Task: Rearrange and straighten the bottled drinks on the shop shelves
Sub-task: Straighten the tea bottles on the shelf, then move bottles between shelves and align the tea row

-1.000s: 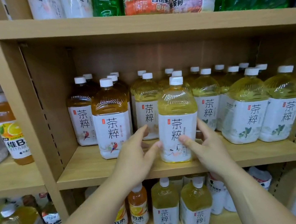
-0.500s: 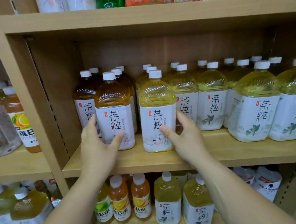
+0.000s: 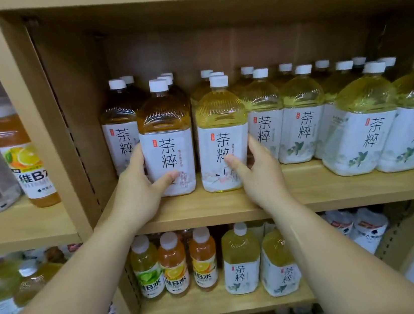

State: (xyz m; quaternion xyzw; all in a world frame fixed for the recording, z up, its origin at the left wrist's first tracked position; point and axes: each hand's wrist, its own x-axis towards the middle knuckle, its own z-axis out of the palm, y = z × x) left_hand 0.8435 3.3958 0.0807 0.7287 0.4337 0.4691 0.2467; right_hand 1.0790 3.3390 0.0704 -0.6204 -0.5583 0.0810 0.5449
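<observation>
a: on the middle shelf (image 3: 311, 195), front edge, two bottles stand proud of the rest: the amber tea bottle (image 3: 166, 138) and the pale yellow tea bottle (image 3: 222, 136), just beside each other.

b: who has what?

a: the left hand (image 3: 136, 189) is wrapped round the amber tea bottle low on its label, thumb across the front, fingers behind its left side. the right hand (image 3: 258, 176) holds the pale yellow tea bottle the same way from its right side, thumb on the label.

b: so each bottle sits inward of its hand?

a: yes. relative to the amber tea bottle, the left hand is on its outer left, and the yellow one is to its right with the right hand beyond that. both bottles are upright, long axis vertical, labels facing out. i'd judge any push back or sideways nudge has to keep them upright, gripped that low.

b: counts?

a: two hands, two bottles held. right of the amber tea bottle i count roughly four more front-row pale bottles; behind it, white caps of further rows, too crowded to count surely. on the shelf below it, three small vitamin drinks (image 3: 174, 264) and two small tea bottles (image 3: 240, 260) show clearly.
</observation>
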